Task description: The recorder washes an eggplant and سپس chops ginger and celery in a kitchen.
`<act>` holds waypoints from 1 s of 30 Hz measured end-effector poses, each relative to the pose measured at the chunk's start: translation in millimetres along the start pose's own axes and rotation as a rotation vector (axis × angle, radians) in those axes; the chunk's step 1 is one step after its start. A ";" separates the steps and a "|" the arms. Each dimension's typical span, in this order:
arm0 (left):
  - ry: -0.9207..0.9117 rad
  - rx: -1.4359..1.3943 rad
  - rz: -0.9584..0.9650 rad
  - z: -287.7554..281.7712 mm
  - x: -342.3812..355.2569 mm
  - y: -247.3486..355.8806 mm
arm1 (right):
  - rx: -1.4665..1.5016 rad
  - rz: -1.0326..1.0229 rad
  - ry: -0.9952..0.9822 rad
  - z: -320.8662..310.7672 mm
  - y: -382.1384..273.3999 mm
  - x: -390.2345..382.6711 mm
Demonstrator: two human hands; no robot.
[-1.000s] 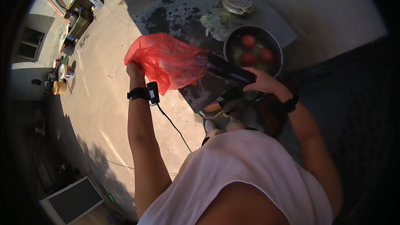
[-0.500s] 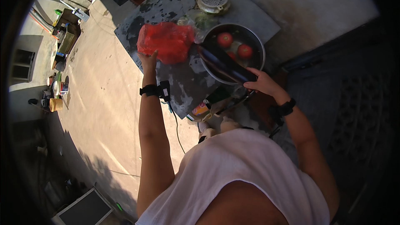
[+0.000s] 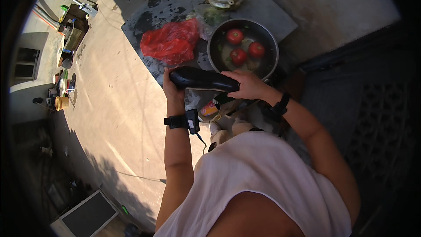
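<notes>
In both hands (image 3: 251,85) now, eggplant (image 3: 199,79), red bag (image 3: 170,41) released

Left hand (image 3: 172,83) ditched the crumpled red plastic bag (image 3: 171,40) by the grey desk's (image 3: 131,31) left edge, now grabbing the long black eggplant (image 3: 195,79).

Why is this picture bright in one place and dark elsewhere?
Head view: sunlight washes the floor pale, while the table lies mostly in shade; head view: the eggplant looks nearly black, with faint sheen; head view: the corners fall to black around the fisheye image.
</notes>
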State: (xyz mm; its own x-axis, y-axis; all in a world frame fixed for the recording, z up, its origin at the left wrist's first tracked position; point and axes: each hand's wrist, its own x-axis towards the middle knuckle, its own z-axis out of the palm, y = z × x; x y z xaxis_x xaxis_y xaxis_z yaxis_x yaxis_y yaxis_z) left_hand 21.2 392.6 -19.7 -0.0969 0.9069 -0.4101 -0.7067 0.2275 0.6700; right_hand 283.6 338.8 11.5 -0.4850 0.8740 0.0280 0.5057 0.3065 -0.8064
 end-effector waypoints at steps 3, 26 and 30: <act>-0.182 -0.184 0.055 -9.0 -8.6 10.5 | 0.135 0.026 -0.067 5.1 -15.4 7.6; 0.356 -0.050 0.346 -292.6 -67.8 243.0 | 0.271 0.035 -0.493 361.8 -274.3 221.3; 0.362 -0.130 0.426 -314.8 -57.9 299.3 | 0.274 -0.055 -0.530 394.9 -296.2 274.0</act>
State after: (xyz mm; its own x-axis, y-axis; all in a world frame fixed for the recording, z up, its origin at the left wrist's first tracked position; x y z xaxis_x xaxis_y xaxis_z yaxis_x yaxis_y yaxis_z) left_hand -405.4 296.5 9.8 -0.6095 0.7247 -0.3214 -0.6307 -0.1976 0.7504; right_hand -280.8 338.6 24.8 -0.8305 0.5311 -0.1679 0.3016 0.1753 -0.9372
